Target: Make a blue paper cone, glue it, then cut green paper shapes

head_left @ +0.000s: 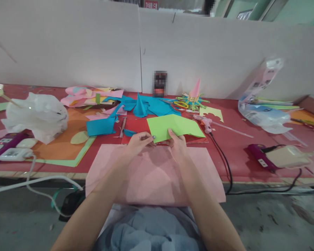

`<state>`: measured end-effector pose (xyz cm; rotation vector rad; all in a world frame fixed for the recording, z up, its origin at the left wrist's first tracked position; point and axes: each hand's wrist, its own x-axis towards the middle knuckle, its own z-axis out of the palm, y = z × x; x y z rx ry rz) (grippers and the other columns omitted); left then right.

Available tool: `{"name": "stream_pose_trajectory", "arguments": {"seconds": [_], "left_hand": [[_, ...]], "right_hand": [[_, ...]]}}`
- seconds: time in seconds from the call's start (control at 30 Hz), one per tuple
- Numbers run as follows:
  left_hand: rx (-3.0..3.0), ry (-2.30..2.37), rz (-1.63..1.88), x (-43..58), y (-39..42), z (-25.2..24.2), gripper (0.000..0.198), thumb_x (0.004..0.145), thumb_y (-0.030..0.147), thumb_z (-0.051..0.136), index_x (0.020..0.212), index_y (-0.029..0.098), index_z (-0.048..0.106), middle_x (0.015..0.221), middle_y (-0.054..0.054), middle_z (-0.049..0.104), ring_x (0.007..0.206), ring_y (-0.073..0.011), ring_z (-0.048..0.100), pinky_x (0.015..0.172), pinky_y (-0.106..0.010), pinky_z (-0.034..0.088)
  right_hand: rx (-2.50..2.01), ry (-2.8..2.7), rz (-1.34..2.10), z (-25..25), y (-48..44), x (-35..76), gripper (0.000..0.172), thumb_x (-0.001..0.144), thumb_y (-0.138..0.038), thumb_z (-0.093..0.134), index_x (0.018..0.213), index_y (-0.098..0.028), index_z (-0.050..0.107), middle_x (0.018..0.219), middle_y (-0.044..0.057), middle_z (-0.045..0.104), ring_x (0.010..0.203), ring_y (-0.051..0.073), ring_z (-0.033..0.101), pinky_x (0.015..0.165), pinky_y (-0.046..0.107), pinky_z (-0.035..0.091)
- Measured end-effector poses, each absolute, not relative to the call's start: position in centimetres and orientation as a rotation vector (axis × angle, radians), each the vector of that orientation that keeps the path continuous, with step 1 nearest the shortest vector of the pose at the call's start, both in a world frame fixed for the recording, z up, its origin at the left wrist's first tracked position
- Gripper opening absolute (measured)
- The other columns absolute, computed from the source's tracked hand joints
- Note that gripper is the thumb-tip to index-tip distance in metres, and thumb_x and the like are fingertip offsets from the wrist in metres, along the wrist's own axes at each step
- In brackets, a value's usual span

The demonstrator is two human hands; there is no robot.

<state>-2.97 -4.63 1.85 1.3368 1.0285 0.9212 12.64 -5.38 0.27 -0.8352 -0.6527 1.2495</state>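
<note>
A bright green sheet of paper [176,125], lightly creased, is held up between my two hands. My left hand [141,140] pinches its lower left corner between thumb and fingers. On the lower edge, my right hand [176,141] grips the sheet with the thumb in front and the fingers hidden behind. Beneath my forearms a large pink sheet [157,181] hangs over the table's front edge. Behind the green paper lies a red sheet [134,126]. A blue paper cone [139,106] stands farther back.
To the right lie a pink glue gun [206,122] with its black cord, yellow-handled scissors [180,104] and a paper figure with a pink cone [195,92]. Power strips [261,158] and plastic bags [36,115] flank the work area. A white partition [99,48] rises behind.
</note>
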Motion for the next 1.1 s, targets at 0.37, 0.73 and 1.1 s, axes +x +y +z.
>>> {"name": "stream_pose_trajectory", "arguments": {"seconds": [0.37,0.73,1.1], "left_hand": [[1.231,0.989,0.957,-2.96,-4.42,1.67,0.032,0.068,0.046,0.06,0.064,0.016,0.05,0.057,0.0,0.062,0.055,-0.0124,0.061,0.055,-0.024,0.051],[1.299,0.965,0.694,-2.9,-4.63,1.64,0.038,0.066,0.049,0.064,0.077,0.014,0.055,0.054,-0.003,0.064,0.051,-0.015,0.062,0.054,-0.025,0.05],[1.319,1.019,0.718,-2.95,-4.55,1.55,0.038,0.065,0.051,0.064,0.068,0.014,0.055,0.05,-0.003,0.062,0.047,-0.0137,0.06,0.051,-0.024,0.049]], "right_hand": [[-0.826,-0.679,1.256,0.32,-5.57,12.74,0.039,0.064,-0.031,0.07,0.1,-0.018,0.061,0.098,0.003,0.067,0.081,0.019,0.064,0.067,0.034,0.057],[-0.845,-0.753,1.305,-0.04,-5.39,12.82,0.039,0.063,-0.035,0.07,0.096,-0.017,0.062,0.094,0.003,0.068,0.082,0.019,0.064,0.065,0.034,0.057],[-0.865,-0.738,1.31,-0.15,-5.36,12.82,0.037,0.062,-0.035,0.07,0.094,-0.016,0.062,0.095,0.004,0.067,0.081,0.02,0.064,0.063,0.035,0.056]]}}
